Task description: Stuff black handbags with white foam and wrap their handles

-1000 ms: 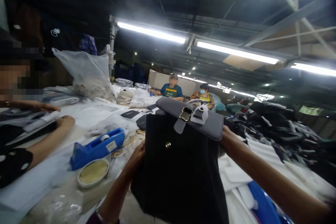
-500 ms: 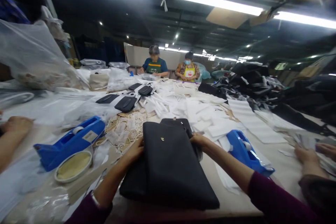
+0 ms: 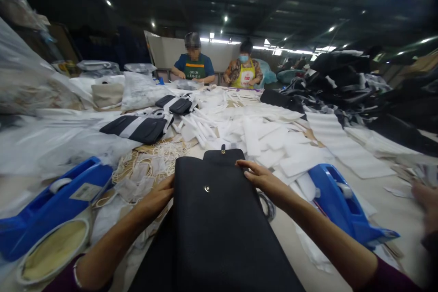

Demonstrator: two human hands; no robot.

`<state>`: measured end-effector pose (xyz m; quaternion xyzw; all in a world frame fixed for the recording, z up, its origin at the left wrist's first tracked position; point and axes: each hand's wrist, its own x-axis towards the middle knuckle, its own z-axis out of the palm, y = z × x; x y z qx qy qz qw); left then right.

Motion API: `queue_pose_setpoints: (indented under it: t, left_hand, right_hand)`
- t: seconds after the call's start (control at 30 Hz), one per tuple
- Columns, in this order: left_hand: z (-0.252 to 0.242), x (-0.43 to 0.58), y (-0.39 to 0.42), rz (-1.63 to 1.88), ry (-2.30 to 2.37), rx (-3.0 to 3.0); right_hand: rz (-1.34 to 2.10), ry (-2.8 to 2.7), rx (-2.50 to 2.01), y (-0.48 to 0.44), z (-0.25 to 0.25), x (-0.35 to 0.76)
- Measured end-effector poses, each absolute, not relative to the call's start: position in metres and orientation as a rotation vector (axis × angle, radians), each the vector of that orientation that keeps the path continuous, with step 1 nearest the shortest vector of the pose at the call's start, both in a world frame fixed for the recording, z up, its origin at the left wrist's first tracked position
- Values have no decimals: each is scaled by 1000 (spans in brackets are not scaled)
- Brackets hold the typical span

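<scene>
A black leather-like bag [image 3: 219, 228] with a small gold clasp lies in front of me, its lower end running out of view. Beyond its top edge, a black flap [image 3: 222, 156] with a narrow tab and gold fitting sticks out. My left hand [image 3: 164, 194] grips the bag's left edge, with the fingertips hidden behind it. At the upper right, my right hand [image 3: 262, 178] touches the bag near the flap, its fingers stretched out and apart. A roll of tape [image 3: 267, 206] is partly covered by the bag's right side.
Blue tape dispensers stand left [image 3: 58, 205] and right [image 3: 345, 205]. At lower left is a round tub [image 3: 53, 248]. Cords [image 3: 150, 164], white foam sheets [image 3: 273, 141] and wrapped black bags [image 3: 137, 127] cover the table. Two people sit opposite; another person's hand [image 3: 426, 200] is at right.
The view has tilted down and come closer to the bag. My right hand has shifted from the bag's right edge onto its top corner, fingers now extended. The left hand stays at the left edge.
</scene>
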<state>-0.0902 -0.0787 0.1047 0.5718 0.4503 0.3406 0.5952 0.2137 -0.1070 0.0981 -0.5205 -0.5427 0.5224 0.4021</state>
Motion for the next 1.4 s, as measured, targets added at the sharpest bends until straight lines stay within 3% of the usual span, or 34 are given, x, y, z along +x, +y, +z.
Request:
queue_pose_setpoints:
  t: [0.17, 0.77, 0.9, 1.07, 1.2, 1.4]
  left_hand:
    - [89, -95, -56, 740, 954, 1322]
    - [59, -95, 5, 493, 367, 1286]
    - [61, -89, 6, 506, 464, 1344]
    - [79, -86, 0, 501, 545, 1396]
    - [88, -79, -4, 537, 652, 1346]
    - [89, -89, -29, 712, 821, 1225]
  right_hand:
    - [1633, -1320, -1206, -96, 91, 228]
    - [1770, -922, -1332, -98, 62, 225]
    - [1615, -1357, -1545, -81, 77, 230]
    - [794, -1969, -1753, -45, 140, 185]
    - [856, -2110, -1627, -8, 170, 118]
    - [1033, -2572, -1800, 25, 155, 70]
